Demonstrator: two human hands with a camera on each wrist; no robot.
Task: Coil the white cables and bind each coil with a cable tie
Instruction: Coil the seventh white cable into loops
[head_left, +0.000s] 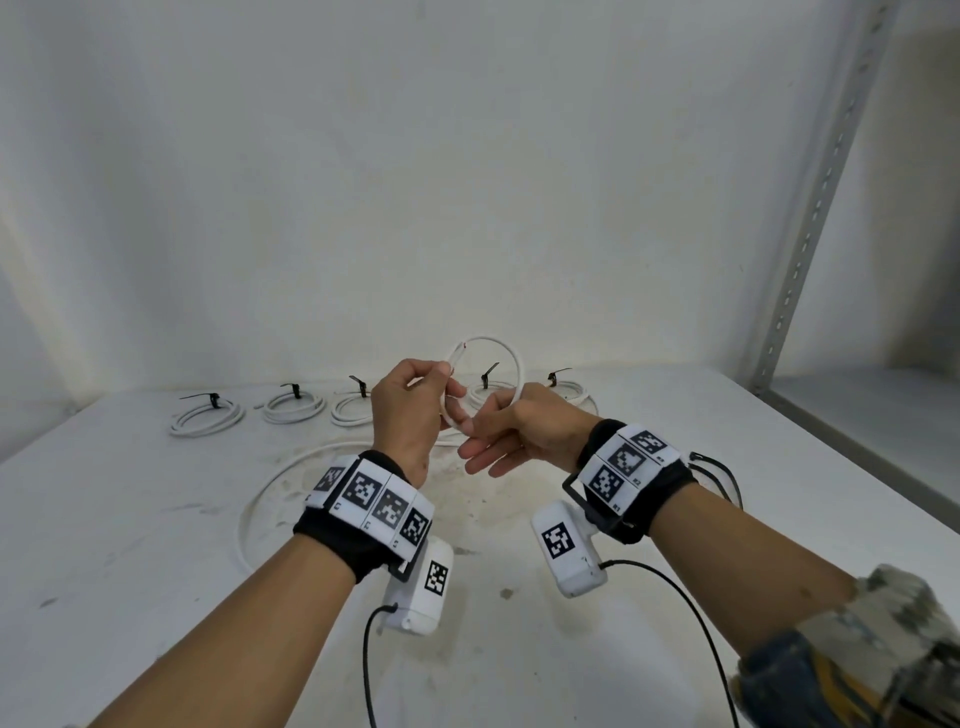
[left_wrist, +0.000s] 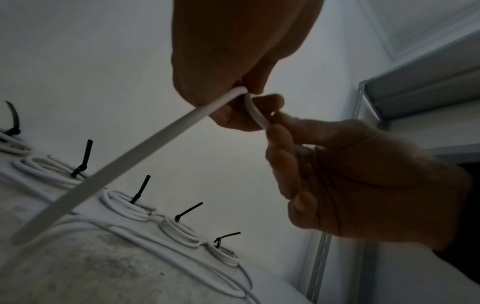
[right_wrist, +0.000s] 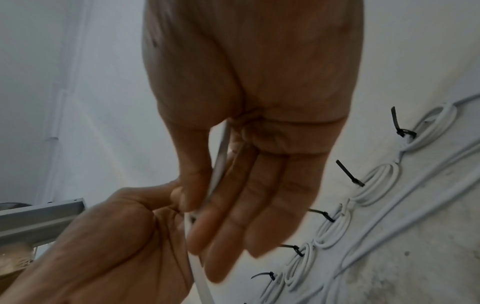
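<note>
Here the left hand (head_left: 410, 400) pinches the white cable (head_left: 511, 358), raised in one loop above the table (head_left: 130, 519); the right hand (head_left: 519, 431) grips the loop's near side. Light and springy, it likely needs holding at the crossing.

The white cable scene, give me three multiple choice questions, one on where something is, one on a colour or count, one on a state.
1. Where do the bound coils lie?
A. along the table's far edge
B. on the shelf
C. in a box

2. What colour are the cable ties?
A. white
B. black
C. red

3. What state is the held cable in?
A. lying flat
B. tied
C. one raised loop, untied

Answers: 1 A, they line the wall side. 2 B, dark tails stick up. 3 C, the left hand and right hand pinch a tieless loop.
</note>
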